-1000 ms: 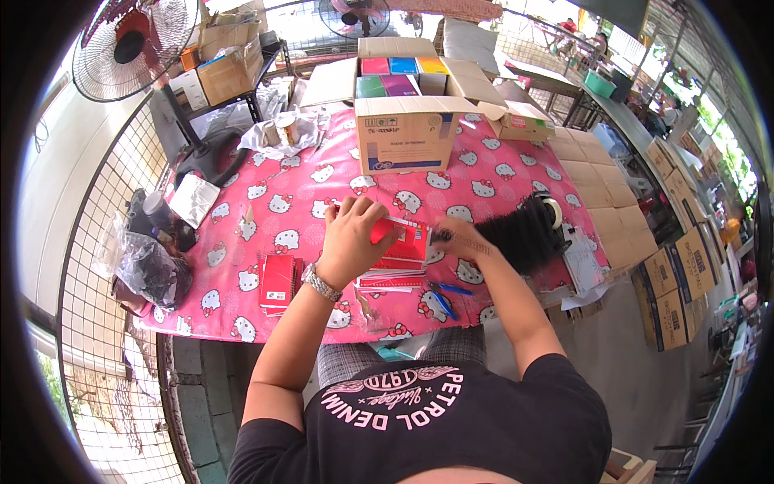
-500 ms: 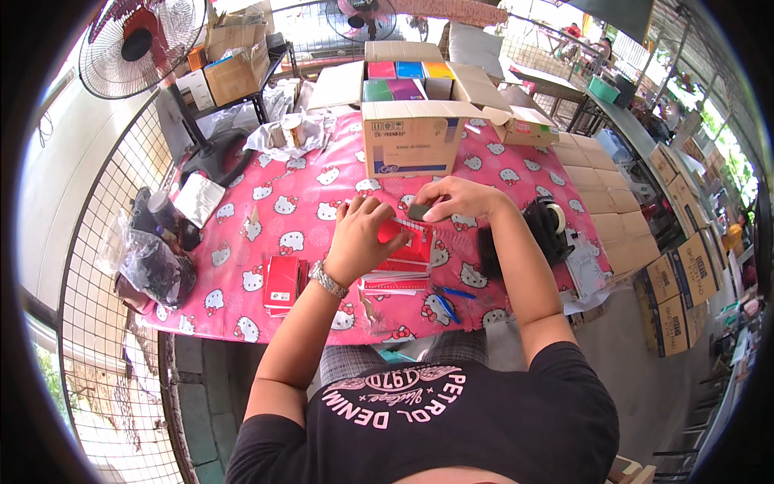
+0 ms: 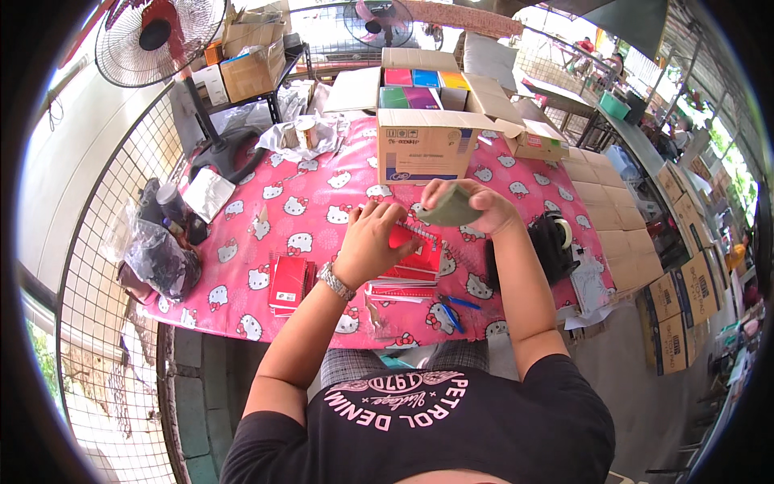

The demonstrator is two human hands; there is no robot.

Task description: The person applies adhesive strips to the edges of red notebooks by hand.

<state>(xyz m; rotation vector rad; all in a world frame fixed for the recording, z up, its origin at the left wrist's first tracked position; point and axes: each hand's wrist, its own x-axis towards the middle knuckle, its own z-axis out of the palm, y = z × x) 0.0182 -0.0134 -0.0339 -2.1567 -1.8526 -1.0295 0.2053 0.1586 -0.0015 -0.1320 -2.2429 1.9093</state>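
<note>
My left hand [image 3: 369, 242] is closed on a red spiral notebook [image 3: 421, 260], its fingers curled over the wire-bound edge. More red notebooks [image 3: 399, 290] with white pages lie stacked under and in front of it. Just right of the wire, my right hand [image 3: 493, 211] grips a flat olive-green piece [image 3: 451, 208] by its edge; its broad face shows, and I cannot tell its material. Close by on the near side lies a tool with blue handles [image 3: 453, 315], apparently pliers. To the left of my left forearm sits a second stack of red spiral notebooks [image 3: 288, 284].
An open cardboard box [image 3: 423, 153] of colourful notebooks stands at the back of the pink patterned table. A black tape dispenser [image 3: 550, 246] is beside my right forearm. Plastic-wrapped items [image 3: 165, 266] crowd the left edge, with a standing fan [image 3: 157, 40] beyond.
My right hand has turned the green piece so that its broad face shows and lifted it slightly off the wire. My left hand stays on the notebook. The view has shifted slightly.
</note>
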